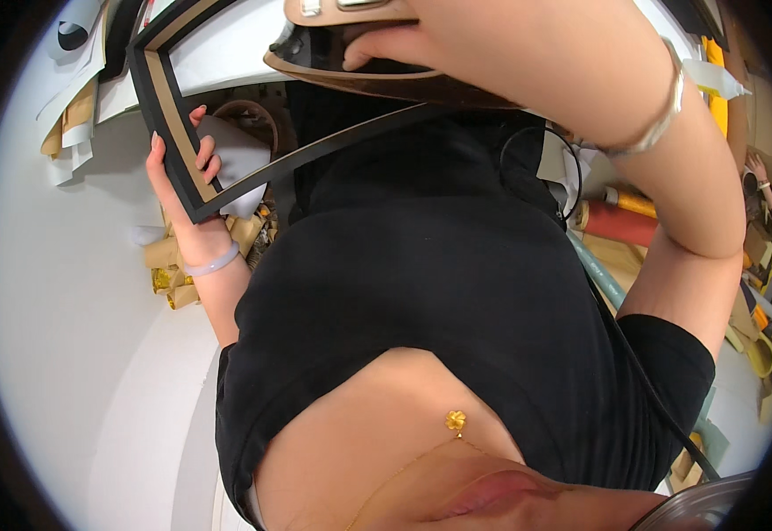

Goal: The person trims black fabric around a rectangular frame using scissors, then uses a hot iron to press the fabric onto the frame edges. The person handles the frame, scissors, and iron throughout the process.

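Note:
A rectangular black picture frame [149, 88] with a tan inner edge is tilted at the upper left. My left hand [173, 205] grips its near-left corner, thumb outside and fingers curled over the inner side. At the top, my right hand [395, 49] is wrapped around the handle of what looks like a clothes iron [351, 81], with a tan top, dark body and pointed front. It overlaps the frame's far right part in this view; whether they touch I cannot tell. The frame's far right end is hidden behind the iron and my right arm.
A white worktop [218, 62] lies beyond the frame. Paper sheets [76, 124] hang at the left edge. Below stand a brown bin [246, 111], paper-wrapped bundles [169, 257] and a red roll [618, 223]. A black cable [643, 376] runs past my right side. Another person's hand [758, 168] is far right.

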Demonstrator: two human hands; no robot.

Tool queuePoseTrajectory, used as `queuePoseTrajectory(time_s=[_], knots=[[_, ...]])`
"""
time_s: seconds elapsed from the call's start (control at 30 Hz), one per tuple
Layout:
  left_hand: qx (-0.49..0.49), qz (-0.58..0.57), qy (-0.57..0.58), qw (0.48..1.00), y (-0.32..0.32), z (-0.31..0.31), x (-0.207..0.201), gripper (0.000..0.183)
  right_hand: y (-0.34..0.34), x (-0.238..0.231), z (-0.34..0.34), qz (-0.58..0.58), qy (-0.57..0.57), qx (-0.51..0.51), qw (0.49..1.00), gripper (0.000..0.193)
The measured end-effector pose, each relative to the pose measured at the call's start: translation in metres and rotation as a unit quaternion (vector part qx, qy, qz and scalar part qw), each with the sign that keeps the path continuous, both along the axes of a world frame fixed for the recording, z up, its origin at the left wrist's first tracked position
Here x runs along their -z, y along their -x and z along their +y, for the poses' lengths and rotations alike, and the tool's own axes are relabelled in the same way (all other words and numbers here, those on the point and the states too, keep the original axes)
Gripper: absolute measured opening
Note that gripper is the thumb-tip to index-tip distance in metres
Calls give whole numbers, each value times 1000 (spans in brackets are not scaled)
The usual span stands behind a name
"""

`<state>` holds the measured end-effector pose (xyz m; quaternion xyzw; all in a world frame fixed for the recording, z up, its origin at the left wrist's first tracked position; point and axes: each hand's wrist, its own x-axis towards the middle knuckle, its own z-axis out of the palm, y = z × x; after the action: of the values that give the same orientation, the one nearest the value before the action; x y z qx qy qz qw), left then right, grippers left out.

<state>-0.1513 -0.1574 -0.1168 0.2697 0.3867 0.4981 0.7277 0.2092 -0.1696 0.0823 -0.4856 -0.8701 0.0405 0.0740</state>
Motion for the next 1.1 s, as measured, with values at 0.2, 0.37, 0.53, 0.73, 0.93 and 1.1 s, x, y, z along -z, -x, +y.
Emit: queuePoseTrajectory(time_s=[0.2, 0.37, 0.53, 0.73, 0.93, 1.1], knots=[[-6, -1, 9, 1000, 0, -3, 0, 44, -18, -15, -15, -31, -6, 79, 996, 40], [-9, -9, 18, 1000, -3, 2, -3, 43, -22, -35, -35, -63, 74, 211, 973, 41], [-13, 7, -18, 1000, -9, -5, -36, 43, -24, -35, -32, -59, 124, 142, 980, 40], [-43, 233, -155, 959, -24, -3, -159, 43, -97, -23, -45, 41, -14, 152, 988, 51], [-12, 464, -238, 853, -42, 45, -241, 62, -129, 2, -15, 52, -53, 216, 974, 51], [13, 543, -204, 815, -50, 77, -259, 64, -128, 19, 20, 53, -75, 219, 971, 52]])
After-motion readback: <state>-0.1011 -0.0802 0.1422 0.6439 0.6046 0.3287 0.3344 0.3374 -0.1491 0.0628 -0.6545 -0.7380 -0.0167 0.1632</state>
